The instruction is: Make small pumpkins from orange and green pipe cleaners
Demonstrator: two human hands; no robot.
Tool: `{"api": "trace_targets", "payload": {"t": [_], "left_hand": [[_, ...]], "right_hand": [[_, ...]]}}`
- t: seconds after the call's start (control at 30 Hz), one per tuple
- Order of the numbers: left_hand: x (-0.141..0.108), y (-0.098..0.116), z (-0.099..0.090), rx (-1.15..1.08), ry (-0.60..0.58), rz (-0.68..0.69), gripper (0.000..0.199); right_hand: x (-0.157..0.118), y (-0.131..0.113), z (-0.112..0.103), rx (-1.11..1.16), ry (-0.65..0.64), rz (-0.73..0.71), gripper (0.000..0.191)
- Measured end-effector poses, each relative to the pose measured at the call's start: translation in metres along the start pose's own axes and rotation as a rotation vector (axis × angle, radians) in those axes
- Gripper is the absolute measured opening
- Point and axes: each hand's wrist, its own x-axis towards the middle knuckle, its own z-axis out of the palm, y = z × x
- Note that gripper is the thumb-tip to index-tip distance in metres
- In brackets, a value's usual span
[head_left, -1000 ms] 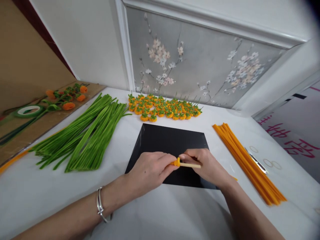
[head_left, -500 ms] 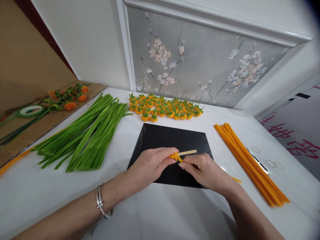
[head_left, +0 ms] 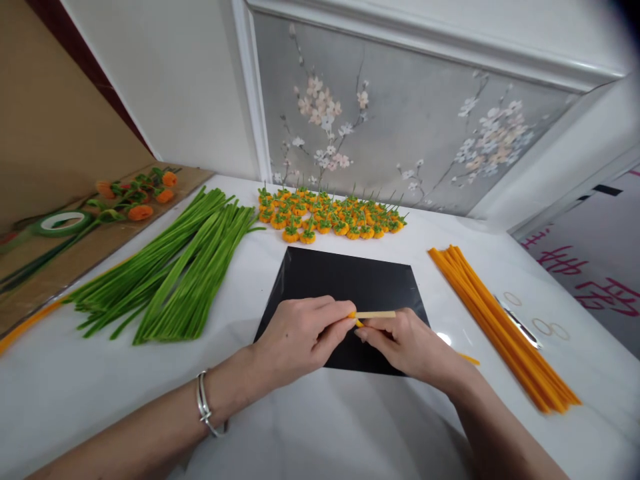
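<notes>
Above the black mat (head_left: 345, 273), my left hand (head_left: 310, 333) pinches a flat wooden stick (head_left: 375, 315) together with the orange pipe cleaner wound about it. Most of the winding is hidden under those fingers. My right hand (head_left: 407, 340) is closed, its thumb and fingertips pinching the loose part of the orange pipe cleaner (head_left: 359, 323) just right of the left fingertips. The stick's bare end points right, over the right hand's fingers. The pipe cleaner's tail end (head_left: 470, 359) shows beyond the right wrist.
Green pipe cleaners (head_left: 185, 273) lie in a pile at left; orange pipe cleaners (head_left: 500, 327) lie at right beside tweezers (head_left: 520, 323) and rubber bands (head_left: 543, 327). Small orange pumpkin shapes (head_left: 325, 217) with green tops line the back. Green tape (head_left: 63, 223) and orange flowers (head_left: 140, 212) rest on cardboard.
The left fingers now cover more of the orange winding. The stick has tilted closer to level, and the right hand has shifted slightly around the pipe cleaner.
</notes>
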Motion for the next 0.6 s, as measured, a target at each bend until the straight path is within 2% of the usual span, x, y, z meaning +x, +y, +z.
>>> {"api": "trace_targets", "payload": {"t": [0.3, 0.5, 0.6], "left_hand": [[-0.0013, -0.0006, 0.0021, 0.007, 0.037, 0.033, 0.024], [-0.0014, -0.0013, 0.0056, 0.036, 0.036, 0.012, 0.039], [-0.0015, -0.0038, 0.0069, 0.016, 0.063, 0.033, 0.025]], "right_hand": [[0.0005, 0.0006, 0.0003, -0.004, -0.002, -0.027, 0.034], [-0.0002, -0.0011, -0.0009, -0.004, 0.001, -0.021, 0.035], [-0.0008, 0.0001, 0.0004, -0.01, 0.005, -0.026, 0.033]]}}
